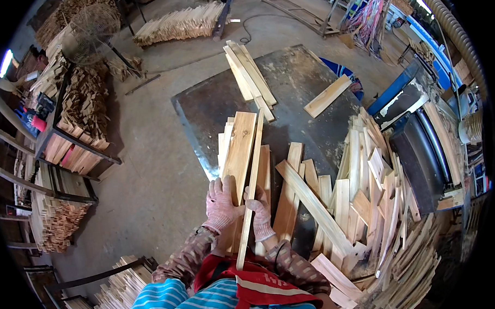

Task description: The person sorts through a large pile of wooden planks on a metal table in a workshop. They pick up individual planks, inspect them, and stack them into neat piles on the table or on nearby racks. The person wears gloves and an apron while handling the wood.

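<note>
Both hands wear pinkish-white knitted gloves. My left hand (221,205) is at the left edge of a wide wooden board (239,149), its fingers pointing away from me along the side and its thumb toward the board's face. My right hand (259,214) grips a narrow wooden strip (252,192) that stands on edge along the board's right side; its thumb is against the strip. Their near ends come close to my red apron (263,287). Paler boards (223,147) show just left of the wide one, and another board (265,170) lies to the right.
Beneath is a dark metal tabletop (306,130). Several boards (247,73) lie at its far end, a single short board (328,96) at far right. A loose heap of boards (358,189) fills the right side. Wood stacks (85,105) and a fan (93,32) stand left; a machine (422,148) stands right.
</note>
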### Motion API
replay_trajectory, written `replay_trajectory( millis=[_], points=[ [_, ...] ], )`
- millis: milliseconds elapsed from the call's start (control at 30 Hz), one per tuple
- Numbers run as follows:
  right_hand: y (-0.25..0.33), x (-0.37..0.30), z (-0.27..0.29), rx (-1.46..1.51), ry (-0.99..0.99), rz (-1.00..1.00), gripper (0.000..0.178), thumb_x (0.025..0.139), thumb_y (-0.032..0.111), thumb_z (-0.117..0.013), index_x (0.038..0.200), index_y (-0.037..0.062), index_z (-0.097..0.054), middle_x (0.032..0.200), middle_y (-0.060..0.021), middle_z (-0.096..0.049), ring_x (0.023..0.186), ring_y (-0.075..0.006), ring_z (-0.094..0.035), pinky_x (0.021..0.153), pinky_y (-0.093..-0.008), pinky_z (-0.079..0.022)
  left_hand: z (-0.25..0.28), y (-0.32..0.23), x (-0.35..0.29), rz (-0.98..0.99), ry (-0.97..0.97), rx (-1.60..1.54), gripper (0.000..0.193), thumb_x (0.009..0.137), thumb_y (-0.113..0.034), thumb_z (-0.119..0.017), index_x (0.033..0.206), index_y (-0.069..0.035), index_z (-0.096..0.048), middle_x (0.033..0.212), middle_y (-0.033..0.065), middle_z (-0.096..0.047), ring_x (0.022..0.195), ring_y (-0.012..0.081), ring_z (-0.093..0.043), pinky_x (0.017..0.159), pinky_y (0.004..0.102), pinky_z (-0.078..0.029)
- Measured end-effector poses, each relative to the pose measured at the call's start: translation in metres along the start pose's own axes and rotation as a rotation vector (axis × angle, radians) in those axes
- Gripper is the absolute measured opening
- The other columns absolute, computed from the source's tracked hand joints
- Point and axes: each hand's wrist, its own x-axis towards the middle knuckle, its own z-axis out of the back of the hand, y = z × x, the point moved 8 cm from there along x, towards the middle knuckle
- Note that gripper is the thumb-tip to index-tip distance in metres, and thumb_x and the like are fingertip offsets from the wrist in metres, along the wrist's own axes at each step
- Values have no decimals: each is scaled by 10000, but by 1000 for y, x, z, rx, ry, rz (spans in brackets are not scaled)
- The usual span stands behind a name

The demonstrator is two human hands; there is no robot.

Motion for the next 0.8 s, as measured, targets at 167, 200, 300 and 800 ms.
replay_trajectory(
  millis=[167, 200, 300, 800],
  points=[
    [3, -9, -4, 89, -61, -31, 644, 783, 167, -764, 1379, 48, -551, 1266, -88, -644, 1185, -268, -638, 975, -397, -560, 1, 18, 2, 39, -67, -405, 1072, 617, -244, -856, 1533, -70, -326, 1416, 248, -480, 1347, 418, -450, 1134, 480, -389],
    [2, -9, -4, 41, -60, -64, 656, 784, 174, -764, 1390, 49, -545, 1261, -92, -643, 1165, -269, -649, 961, -399, -568, 4, 21, 1, 80, -45, -507, 1069, 621, -215, -851, 1537, -63, -321, 1408, 241, -497, 1338, 398, -473, 1132, 455, -398],
    [6, -3, 0, -139, -8, -109, 751, 787, 180, -777, 1465, 39, -486, 1261, -125, -628, 1047, -280, -701, 900, -417, -592, 9, 35, 1, 135, 23, -1094, 1016, 654, -71, -800, 1546, 1, -317, 1421, 195, -538, 1348, 288, -496, 1134, 372, -394],
    [-5, -16, -14, -1089, -54, 15, 984, 892, 378, -719, 1598, -19, -160, 1570, -284, -371, 1446, -397, -395, 1171, -421, -350, 40, 30, -17, 157, 543, -2416, 791, 784, -197, -660, 1443, 149, -391, 1306, 321, -597, 1122, 457, -644, 1064, 483, -515]
  ],
)
